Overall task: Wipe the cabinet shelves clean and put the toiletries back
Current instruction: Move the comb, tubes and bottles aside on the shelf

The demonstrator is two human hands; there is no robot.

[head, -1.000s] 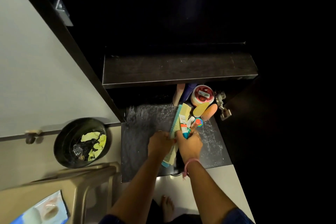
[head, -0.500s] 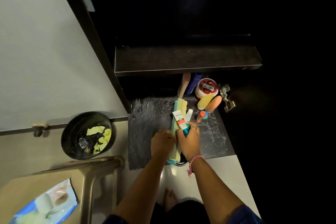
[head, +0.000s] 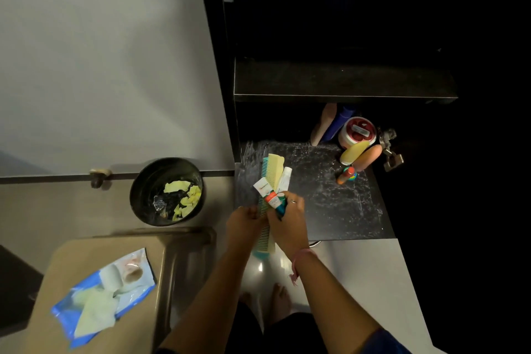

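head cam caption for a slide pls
Both hands, left and right, grip combs and tubes above the wet bottom shelf.

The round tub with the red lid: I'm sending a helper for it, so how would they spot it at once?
Look into the open dark cabinet, under the upper shelf, at the back right corner of the lower shelf. A cluster of toiletries stands there; the tub is its only squat, round piece, white-sided with a red lid, while its neighbours are slim bottles and tubes.

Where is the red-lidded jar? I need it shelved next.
The red-lidded jar stands at the lower shelf's back right, beside the blue bottle.
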